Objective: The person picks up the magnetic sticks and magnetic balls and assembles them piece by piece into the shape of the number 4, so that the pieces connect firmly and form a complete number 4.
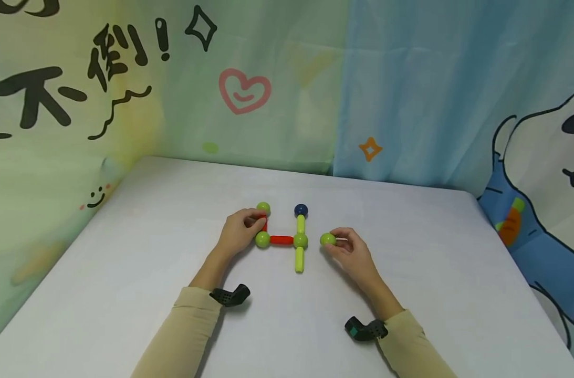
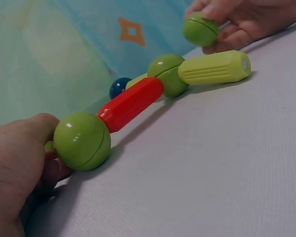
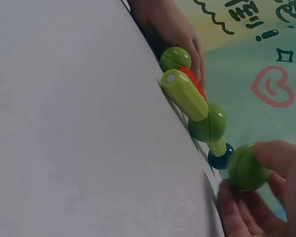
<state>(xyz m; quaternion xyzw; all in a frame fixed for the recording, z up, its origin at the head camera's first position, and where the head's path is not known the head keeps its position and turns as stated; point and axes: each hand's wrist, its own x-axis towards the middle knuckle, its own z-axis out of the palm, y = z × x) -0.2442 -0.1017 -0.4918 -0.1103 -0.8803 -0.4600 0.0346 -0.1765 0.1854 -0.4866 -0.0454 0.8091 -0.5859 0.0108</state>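
A joined figure of balls and rods lies on the white table. My left hand [image 1: 239, 230] pinches its left upright red rod [image 1: 265, 224], between a far green ball [image 1: 263, 208] and a near green ball [image 2: 82, 141]. From the near ball a second red rod [image 1: 281, 240] runs right to another green ball [image 1: 300, 241]. A yellow-green rod [image 1: 301, 224] leads from there to a dark blue ball [image 1: 301, 210], and another yellow-green rod [image 2: 214, 68] points toward me with a bare end. Right of the figure, my right hand [image 1: 354, 255] holds a loose green ball [image 3: 246, 168] in its fingertips, apart from the rods.
The white table [image 1: 409, 226] spreads out on all sides of the figure. Behind it hangs a printed curtain [image 1: 287, 79] in green and blue. Black wrist cameras, [image 1: 231, 295] on the left and another on the right, jut out over the table.
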